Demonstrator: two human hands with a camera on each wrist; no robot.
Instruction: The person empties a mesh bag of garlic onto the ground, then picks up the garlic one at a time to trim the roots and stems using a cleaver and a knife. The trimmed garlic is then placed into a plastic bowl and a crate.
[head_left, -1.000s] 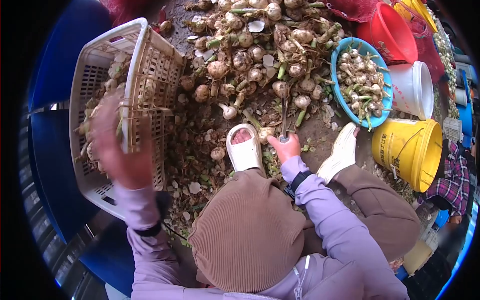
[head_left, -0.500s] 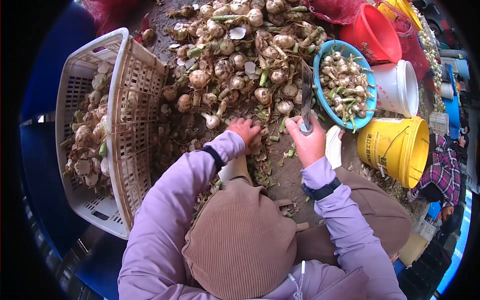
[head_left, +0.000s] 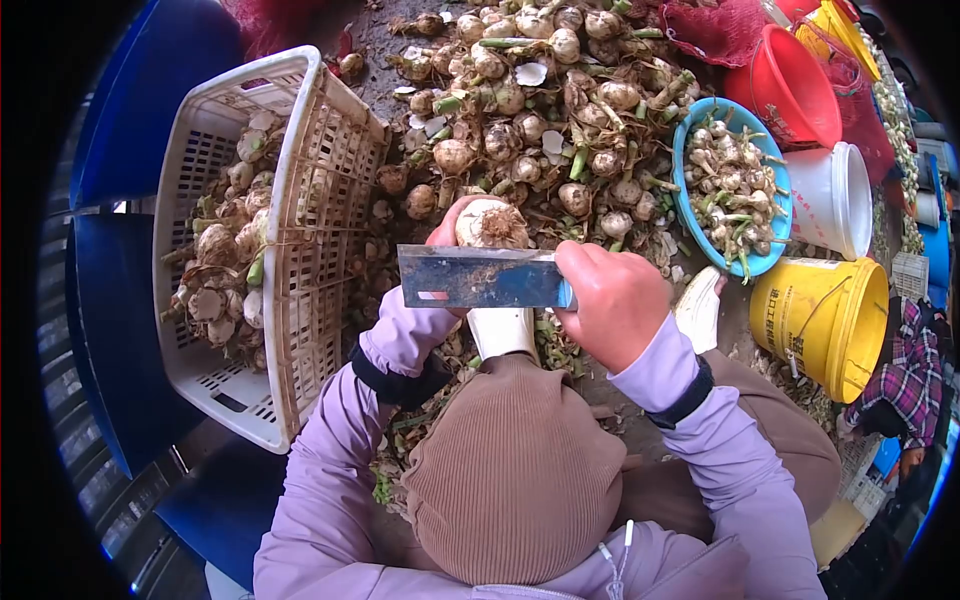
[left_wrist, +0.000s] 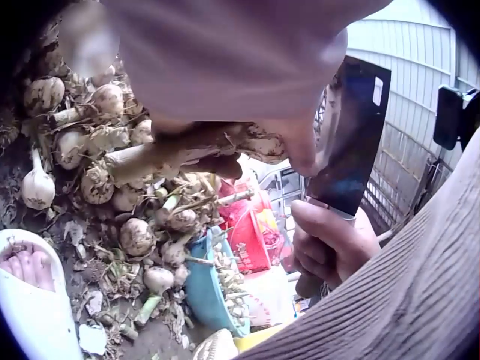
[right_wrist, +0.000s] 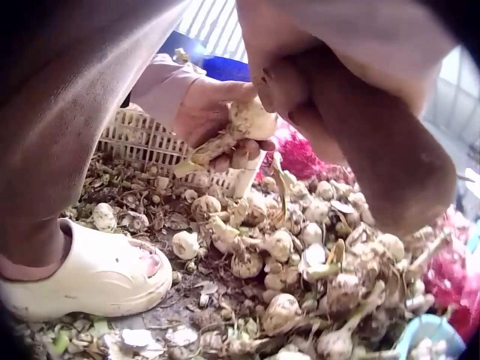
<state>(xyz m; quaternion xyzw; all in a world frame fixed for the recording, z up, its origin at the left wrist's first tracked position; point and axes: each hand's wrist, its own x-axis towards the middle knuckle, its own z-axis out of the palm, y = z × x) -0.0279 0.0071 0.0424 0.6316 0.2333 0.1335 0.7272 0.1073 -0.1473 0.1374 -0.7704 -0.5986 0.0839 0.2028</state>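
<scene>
A garlic bulb [head_left: 492,225], roots facing up, sits in my left hand [head_left: 446,232]. Its long stem hangs below the palm in the right wrist view, with fingers [right_wrist: 241,155] curled round the bulb. My right hand [head_left: 622,305] grips the handle of a cleaver [head_left: 480,280]. The broad, dirt-smeared blade points left and overlaps the near side of the bulb in the head view. In the left wrist view, the cleaver blade [left_wrist: 351,139] rises from the right fist [left_wrist: 334,244], close to the left fingers.
Untrimmed garlic [head_left: 520,125] lies heaped ahead. A white plastic crate [head_left: 300,150] of trimmed bulbs stands left. At right are a blue basin [head_left: 683,165] of smaller garlic, a red bucket [head_left: 795,90], a white bucket [head_left: 825,200] and a yellow bucket [head_left: 815,320]. A white shoe [right_wrist: 105,274] stands among scraps.
My left hand has gone from over the crate down to the floor, then up with a garlic bulb. My right hand has lifted the cleaver and swung its blade from pointing forward to pointing left.
</scene>
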